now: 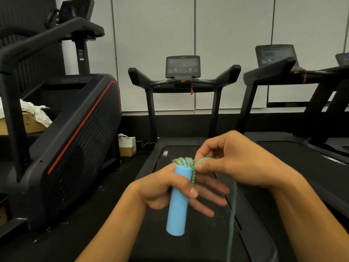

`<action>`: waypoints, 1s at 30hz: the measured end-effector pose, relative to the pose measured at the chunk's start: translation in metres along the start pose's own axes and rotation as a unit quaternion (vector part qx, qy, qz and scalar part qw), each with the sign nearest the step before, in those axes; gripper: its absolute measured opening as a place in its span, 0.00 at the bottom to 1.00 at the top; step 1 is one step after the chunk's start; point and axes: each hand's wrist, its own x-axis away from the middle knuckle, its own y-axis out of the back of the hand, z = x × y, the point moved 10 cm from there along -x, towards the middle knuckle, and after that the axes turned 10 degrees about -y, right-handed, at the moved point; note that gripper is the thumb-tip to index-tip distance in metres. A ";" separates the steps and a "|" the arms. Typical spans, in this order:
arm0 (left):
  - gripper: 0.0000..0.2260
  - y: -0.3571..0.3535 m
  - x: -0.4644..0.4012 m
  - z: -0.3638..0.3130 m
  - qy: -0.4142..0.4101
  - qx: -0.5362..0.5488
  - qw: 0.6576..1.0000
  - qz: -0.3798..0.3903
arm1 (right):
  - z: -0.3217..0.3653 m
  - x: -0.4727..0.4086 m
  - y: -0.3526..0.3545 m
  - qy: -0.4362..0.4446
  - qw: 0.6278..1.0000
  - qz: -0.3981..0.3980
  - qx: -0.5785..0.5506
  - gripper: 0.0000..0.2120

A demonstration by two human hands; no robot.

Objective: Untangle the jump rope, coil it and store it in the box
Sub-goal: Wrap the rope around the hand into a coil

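A: What's nearest?
B: The left hand point(166, 188) grips a sky-blue foam cylinder handle point(177, 201), its other fingers spread loose. Green-and-blue braided jump rope point(186, 163) loops over the handle's top; one strand hangs down on the right.
A: The right hand point(232, 159)?
B: Its fingers pinch the rope.
A: Beyond?
B: A black treadmill point(184, 76); left, a small white cardboard box point(127, 142) on the floor.

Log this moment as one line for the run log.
stage: coiling | left hand: grips blue handle | right hand: pinches rope | box: unseen
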 end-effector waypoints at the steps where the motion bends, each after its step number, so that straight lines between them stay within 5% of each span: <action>1: 0.27 -0.003 0.000 0.002 0.011 -0.013 1.000 0.011 | 0.000 -0.001 0.007 0.007 0.999 -0.030 -0.012 0.02; 4: 0.25 -0.015 -0.001 0.006 0.028 0.012 0.998 0.046 | -0.004 -0.002 0.018 0.016 0.996 -0.080 -0.023 0.03; 12: 0.37 -0.033 -0.011 -0.006 -0.057 0.130 0.987 0.079 | -0.039 -0.013 -0.011 -0.018 0.946 0.006 -0.324 0.02; 18: 0.42 -0.024 -0.019 -0.021 -0.147 0.155 0.976 0.041 | -0.046 -0.017 -0.044 -0.085 0.909 0.143 -0.381 0.03; 22: 0.43 -0.014 -0.016 -0.037 -0.200 0.202 0.959 0.021 | -0.054 -0.016 -0.025 -0.064 0.966 0.011 -0.249 0.20; 25: 0.43 0.000 -0.013 -0.045 -0.221 0.223 0.949 -0.016 | -0.050 -0.015 -0.029 -0.056 0.970 0.041 -0.233 0.09; 30: 0.48 0.022 -0.003 -0.052 -0.242 0.177 0.951 -0.079 | -0.044 -0.010 -0.039 -0.074 0.971 0.097 -0.206 0.12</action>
